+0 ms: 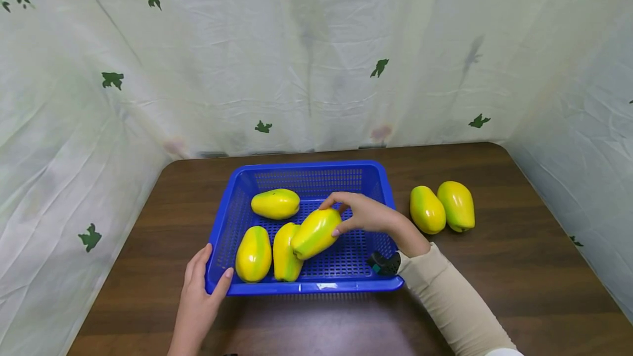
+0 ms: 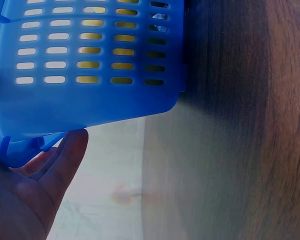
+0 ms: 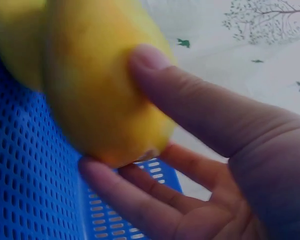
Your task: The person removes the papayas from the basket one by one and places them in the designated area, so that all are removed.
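The right hand point(image 1: 368, 215) grasps a glossy yellow-green oval fruit point(image 1: 316, 235) within the blue perforated plastic basket point(image 1: 346, 288); the left hand point(image 1: 199, 294) touches the basket's near-left corner, grip unclear.

I count one blue basket point(image 1: 267, 289), three yellow fruits point(image 1: 254, 254) in it, one fruit point(image 1: 316, 233) in my right hand point(image 1: 368, 215) over its floor, two loose fruits point(image 1: 427, 210) to its right.

Inside the blue plastic basket point(image 1: 306, 166), bare floor point(image 1: 348, 254) leaves room at the right; three papayas point(image 1: 254, 254) crowd the left. The right hand point(image 1: 366, 213) obstructs the right rim point(image 1: 389, 191), and two papayas point(image 1: 427, 210) narrow the gap outside.
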Demonstrator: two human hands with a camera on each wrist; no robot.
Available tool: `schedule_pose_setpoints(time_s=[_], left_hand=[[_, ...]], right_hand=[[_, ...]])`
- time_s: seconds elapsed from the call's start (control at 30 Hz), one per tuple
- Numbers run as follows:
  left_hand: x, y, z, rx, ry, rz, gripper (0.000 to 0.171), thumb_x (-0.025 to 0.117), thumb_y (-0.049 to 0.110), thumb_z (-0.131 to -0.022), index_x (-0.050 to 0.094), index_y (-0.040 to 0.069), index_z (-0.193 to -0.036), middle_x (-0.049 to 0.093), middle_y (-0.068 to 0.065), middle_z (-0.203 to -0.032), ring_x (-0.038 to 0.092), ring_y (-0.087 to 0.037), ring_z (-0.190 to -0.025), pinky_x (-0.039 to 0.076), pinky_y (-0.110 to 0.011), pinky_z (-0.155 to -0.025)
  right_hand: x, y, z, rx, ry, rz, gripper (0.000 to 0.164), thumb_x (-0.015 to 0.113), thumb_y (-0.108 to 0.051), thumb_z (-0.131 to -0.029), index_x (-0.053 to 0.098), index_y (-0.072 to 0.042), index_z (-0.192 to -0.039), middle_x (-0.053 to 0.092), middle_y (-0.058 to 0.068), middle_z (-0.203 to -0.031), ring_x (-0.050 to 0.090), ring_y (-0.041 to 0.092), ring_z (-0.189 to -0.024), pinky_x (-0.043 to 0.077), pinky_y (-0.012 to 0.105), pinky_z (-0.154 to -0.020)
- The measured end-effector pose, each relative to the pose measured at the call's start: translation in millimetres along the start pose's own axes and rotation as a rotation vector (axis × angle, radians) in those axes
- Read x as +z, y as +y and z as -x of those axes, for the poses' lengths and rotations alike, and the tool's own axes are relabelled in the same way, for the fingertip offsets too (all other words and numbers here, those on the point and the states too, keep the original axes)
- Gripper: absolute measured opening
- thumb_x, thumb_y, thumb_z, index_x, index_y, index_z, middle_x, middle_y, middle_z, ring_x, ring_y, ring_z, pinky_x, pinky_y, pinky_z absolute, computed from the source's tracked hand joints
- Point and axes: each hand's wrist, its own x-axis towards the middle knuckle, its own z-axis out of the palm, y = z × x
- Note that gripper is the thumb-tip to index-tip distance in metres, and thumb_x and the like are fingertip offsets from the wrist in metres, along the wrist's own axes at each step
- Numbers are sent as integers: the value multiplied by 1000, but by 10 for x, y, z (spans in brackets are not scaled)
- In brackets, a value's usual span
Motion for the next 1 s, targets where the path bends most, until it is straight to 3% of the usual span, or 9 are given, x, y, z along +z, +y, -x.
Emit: schedule_pose_setpoints(time_s=[0.27,0.53,0.77,1.0], left_hand=[[5,-2,2,3,2,9,63,63,21,-84,33,-2,-135,30,-20,-134,36,-37,-113,31,-59,-90],[2,-8,6,-3,-4,3,64,62,22,-85,32,-2,-136,29,-20,-135,36,-38,-113,32,-59,-89],[-8,-2,1,-13,-18,-8,64,61,25,-86,31,-1,-137,28,-20,-135,36,-39,-112,32,-61,-88],[-8,0,-1,-14,-20,-2,64,61,25,-86,31,0,-137,27,-20,-136,36,-39,-112,32,-61,-87]], right_hand=[[1,-90,44,-32,189,-66,48,73,-18,-74,54,-13,-117,52,1,-119,50,23,-100,46,40,-80],[-116,-540,253,1,383,-92,46,70,-5,-76,52,-2,-118,50,11,-121,50,28,-99,47,35,-75],[-227,-532,455,65,524,-180,48,68,-4,-78,49,-5,-123,47,11,-121,49,29,-99,49,36,-71],[-298,-435,701,17,672,-118,50,68,1,-77,48,-1,-123,47,13,-122,49,28,-99,48,25,-71]])
